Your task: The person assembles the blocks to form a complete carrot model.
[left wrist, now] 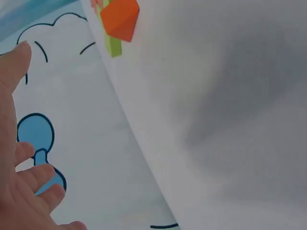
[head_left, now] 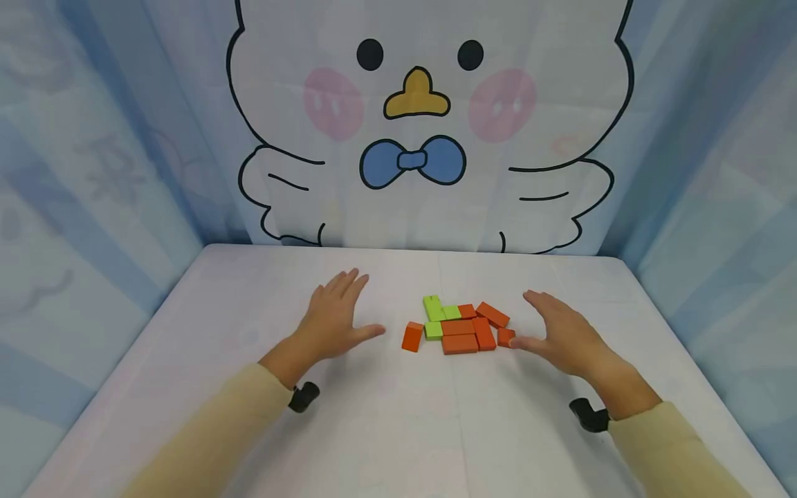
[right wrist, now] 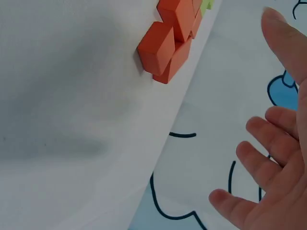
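Your left hand (head_left: pixel 333 318) and right hand (head_left: pixel 569 335) are empty, thumbs held away from relaxed fingers. The orange and lime-green blocks (head_left: pixel 459 327) look light, stiff and sturdy; pinch opposite side faces. They lie between your hands on the white table (head_left: pixel 405 429), an upright-looking orange block (head_left: pixel 412 337) nearest your left thumb, a small orange block (head_left: pixel 505 336) near your right.

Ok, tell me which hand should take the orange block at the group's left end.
Probably the left hand: it is empty, with its thumb towards that orange block. The right hand is by the opposite end of the group.
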Motion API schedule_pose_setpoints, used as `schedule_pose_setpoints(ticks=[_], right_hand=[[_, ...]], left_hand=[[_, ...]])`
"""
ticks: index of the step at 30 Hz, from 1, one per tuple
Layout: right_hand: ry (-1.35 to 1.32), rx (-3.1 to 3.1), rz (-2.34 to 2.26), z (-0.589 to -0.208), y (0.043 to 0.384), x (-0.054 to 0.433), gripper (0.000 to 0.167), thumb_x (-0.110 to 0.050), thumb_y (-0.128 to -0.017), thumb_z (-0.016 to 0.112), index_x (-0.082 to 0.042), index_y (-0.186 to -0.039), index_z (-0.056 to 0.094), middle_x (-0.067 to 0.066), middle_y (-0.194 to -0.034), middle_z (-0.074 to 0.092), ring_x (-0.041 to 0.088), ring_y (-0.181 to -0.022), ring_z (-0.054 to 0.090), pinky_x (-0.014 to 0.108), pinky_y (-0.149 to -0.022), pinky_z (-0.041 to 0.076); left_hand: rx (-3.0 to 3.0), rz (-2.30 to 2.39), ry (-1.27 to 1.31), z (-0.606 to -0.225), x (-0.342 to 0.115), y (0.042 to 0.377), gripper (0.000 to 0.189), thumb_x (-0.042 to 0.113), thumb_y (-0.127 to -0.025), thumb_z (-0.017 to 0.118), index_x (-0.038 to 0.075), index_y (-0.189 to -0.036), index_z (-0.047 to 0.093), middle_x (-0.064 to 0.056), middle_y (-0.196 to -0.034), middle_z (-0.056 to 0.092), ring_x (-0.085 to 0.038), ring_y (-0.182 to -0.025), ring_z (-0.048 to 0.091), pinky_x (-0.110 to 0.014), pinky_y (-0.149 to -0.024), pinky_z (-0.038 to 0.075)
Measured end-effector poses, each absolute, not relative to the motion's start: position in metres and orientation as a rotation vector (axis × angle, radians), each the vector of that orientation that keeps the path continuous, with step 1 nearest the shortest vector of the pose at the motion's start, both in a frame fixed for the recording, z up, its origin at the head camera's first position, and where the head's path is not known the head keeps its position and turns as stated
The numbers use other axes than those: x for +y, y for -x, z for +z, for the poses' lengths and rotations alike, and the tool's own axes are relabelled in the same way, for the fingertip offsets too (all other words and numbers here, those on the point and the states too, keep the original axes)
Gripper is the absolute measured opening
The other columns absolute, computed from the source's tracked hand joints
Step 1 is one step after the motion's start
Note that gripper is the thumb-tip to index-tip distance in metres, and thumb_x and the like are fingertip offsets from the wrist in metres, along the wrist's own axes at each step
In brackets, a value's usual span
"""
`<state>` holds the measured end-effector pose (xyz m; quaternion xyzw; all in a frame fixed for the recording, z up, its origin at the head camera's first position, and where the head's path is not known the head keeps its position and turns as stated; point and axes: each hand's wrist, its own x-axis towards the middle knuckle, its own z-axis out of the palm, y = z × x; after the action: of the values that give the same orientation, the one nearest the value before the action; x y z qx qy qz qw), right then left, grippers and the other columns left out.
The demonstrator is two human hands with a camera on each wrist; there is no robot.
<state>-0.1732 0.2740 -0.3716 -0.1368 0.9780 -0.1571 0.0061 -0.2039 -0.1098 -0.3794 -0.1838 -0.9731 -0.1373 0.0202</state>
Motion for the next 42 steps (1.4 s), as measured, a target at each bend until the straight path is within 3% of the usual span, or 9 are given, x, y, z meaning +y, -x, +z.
schedule_pose_setpoints(ticks=[12, 17, 28, 33, 42], right_hand=[[0.348, 2.941, -0.692, -0.39, 0.184, 0.269, 0.072, -0.032, -0.089, 0.077, -0.002, -0.147, 0.046, 0.027, -0.147, 0.044, 0.048, -0.134, 0.038, 0.066, -0.104, 0.032], [0.345, 2.903, -0.743, -0.4, 0.192, 0.264, 0.066, -0.028, -0.09, 0.076, -0.002, -0.145, 0.05, 0.025, -0.144, 0.049, 0.047, -0.134, 0.04, 0.065, -0.105, 0.033], [0.341, 2.848, -0.757, -0.411, 0.208, 0.257, 0.059, -0.021, -0.09, 0.073, -0.002, -0.142, 0.053, 0.02, -0.136, 0.057, 0.043, -0.128, 0.046, 0.061, -0.104, 0.036], [0.395, 2.833, -0.742, -0.414, 0.214, 0.253, 0.057, -0.02, -0.089, 0.075, 0.0, -0.139, 0.055, 0.017, -0.127, 0.062, 0.038, -0.12, 0.052, 0.059, -0.103, 0.039], [0.466, 2.821, -0.684, -0.418, 0.221, 0.249, 0.054, -0.021, -0.089, 0.076, -0.002, -0.137, 0.059, 0.019, -0.132, 0.059, 0.04, -0.121, 0.052, 0.058, -0.103, 0.039]], left_hand=[[-3.047, -0.691, 0.777, -0.401, -0.051, 0.203, 0.081, 0.047, -0.083, 0.08, 0.015, -0.15, 0.046, -0.003, -0.15, 0.048, -0.028, -0.144, 0.033, -0.054, -0.115, 0.023], [-3.041, -0.824, 0.839, -0.412, -0.035, 0.204, 0.071, 0.042, -0.085, 0.08, 0.015, -0.145, 0.053, -0.003, -0.144, 0.054, -0.026, -0.137, 0.043, -0.052, -0.112, 0.029], [-3.034, -1.17, 0.882, -0.427, -0.009, 0.207, 0.061, 0.031, -0.09, 0.077, 0.01, -0.142, 0.055, -0.005, -0.133, 0.061, -0.019, -0.121, 0.057, -0.034, -0.102, 0.045], [-3.062, -1.154, 0.886, -0.428, 0.0, 0.208, 0.056, 0.03, -0.089, 0.079, 0.008, -0.137, 0.059, -0.001, -0.126, 0.065, -0.014, -0.117, 0.058, -0.029, -0.1, 0.045], [-3.078, -1.09, 0.91, -0.433, 0.003, 0.205, 0.051, 0.028, -0.088, 0.08, 0.007, -0.132, 0.063, 0.001, -0.122, 0.067, -0.012, -0.119, 0.058, -0.029, -0.103, 0.043]])
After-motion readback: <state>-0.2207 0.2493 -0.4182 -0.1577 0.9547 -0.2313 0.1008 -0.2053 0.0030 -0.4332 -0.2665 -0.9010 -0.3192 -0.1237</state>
